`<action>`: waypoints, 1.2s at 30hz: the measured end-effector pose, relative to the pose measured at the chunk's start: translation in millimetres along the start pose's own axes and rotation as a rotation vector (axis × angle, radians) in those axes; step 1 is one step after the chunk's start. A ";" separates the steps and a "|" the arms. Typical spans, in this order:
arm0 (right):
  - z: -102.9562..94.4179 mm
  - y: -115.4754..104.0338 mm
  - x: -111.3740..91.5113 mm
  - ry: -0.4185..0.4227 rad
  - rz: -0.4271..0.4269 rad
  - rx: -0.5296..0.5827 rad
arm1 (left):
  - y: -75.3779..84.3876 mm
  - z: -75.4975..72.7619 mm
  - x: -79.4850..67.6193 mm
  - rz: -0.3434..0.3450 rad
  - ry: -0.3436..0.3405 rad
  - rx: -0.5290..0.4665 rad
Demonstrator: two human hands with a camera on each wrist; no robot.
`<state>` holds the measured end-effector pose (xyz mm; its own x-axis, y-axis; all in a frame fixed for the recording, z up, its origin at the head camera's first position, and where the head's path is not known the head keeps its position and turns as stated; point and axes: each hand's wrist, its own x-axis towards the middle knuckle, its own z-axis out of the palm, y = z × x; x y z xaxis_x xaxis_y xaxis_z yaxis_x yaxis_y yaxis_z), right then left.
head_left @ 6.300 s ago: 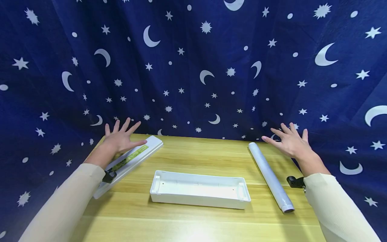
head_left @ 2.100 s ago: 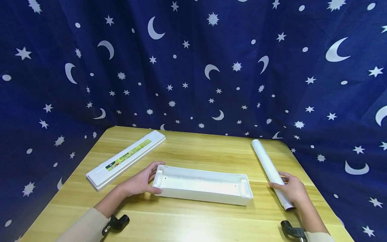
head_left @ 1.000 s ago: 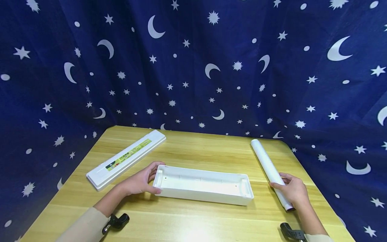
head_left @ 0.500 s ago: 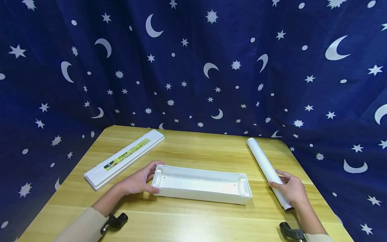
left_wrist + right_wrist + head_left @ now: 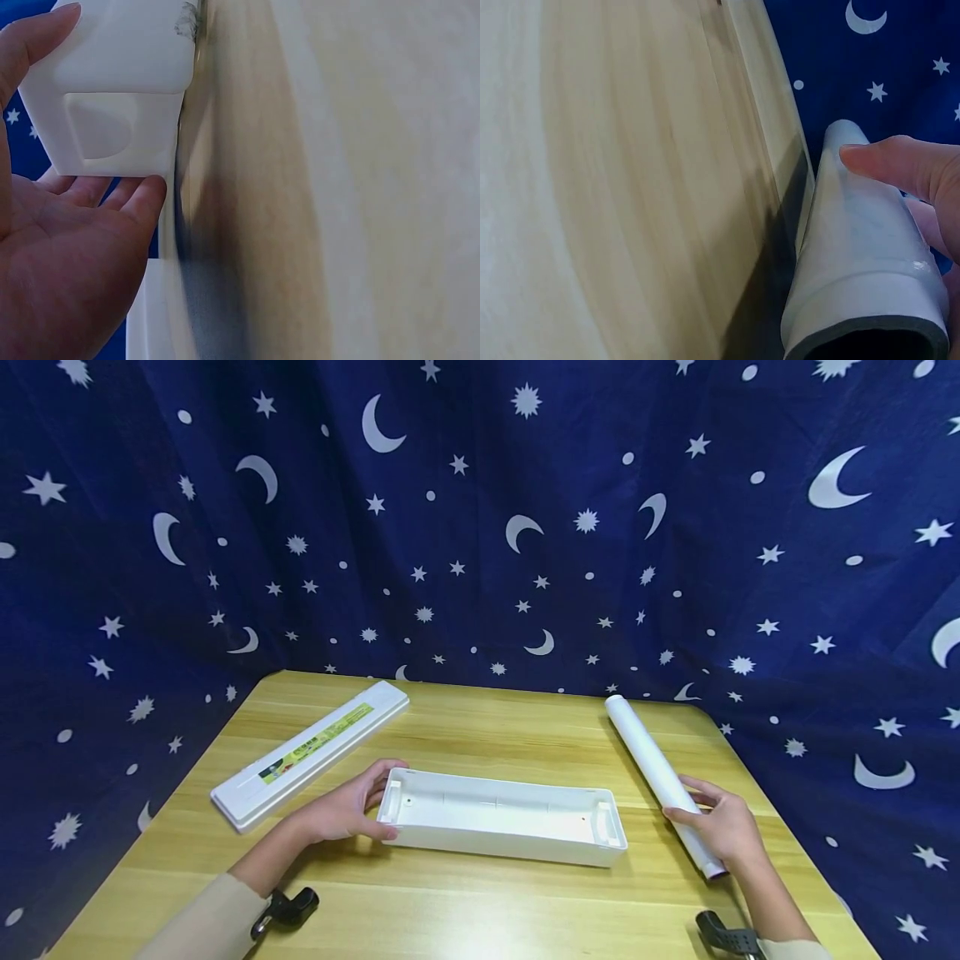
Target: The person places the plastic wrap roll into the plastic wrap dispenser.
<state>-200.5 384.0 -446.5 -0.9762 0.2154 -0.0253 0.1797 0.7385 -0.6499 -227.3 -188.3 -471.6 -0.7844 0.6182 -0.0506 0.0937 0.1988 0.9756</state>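
An open-topped long white plastic box (image 5: 502, 843) lies crosswise in the middle of the table in the head view. My left hand (image 5: 341, 810) grips its left end, thumb on the near side and fingers round the far corner; the left wrist view shows the thumb and fingertips on the box's end (image 5: 112, 135). To the right, my right hand (image 5: 720, 827) holds a roll of cling film (image 5: 648, 756) near its closer end. In the right wrist view the thumb lies on top of the roll (image 5: 862, 240), whose hollow core faces the camera. Other fingers are partly hidden behind it.
A long white lid (image 5: 311, 756) with a yellow-green label lies at the back left of the wooden table (image 5: 465, 727). A dark blue curtain (image 5: 480, 527) with moons and stars hangs behind the table and along its sides.
Both hands came down from open, raised positions to the box and the roll. In the last second the roll's far end has shifted left and slightly away. The left hand and box hold still.
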 end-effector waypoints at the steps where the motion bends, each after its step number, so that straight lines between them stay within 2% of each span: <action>1: 0.2 -0.6 -0.3 0.002 -0.009 0.002 | -0.4 0.1 0.3 -0.002 0.000 0.001; 20: -3.5 -23.5 -5.9 0.003 -0.137 0.109 | 3.6 0.6 0.3 -0.023 0.000 0.028; 36: -17.4 -40.9 -8.0 -0.024 -0.219 0.101 | 2.6 1.7 0.5 -0.023 0.002 0.061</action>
<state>-197.9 363.2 -406.5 -0.9933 0.0411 0.1078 -0.0486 0.6983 -0.7141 -226.4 -186.2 -469.5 -0.7882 0.6112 -0.0720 0.1130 0.2587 0.9593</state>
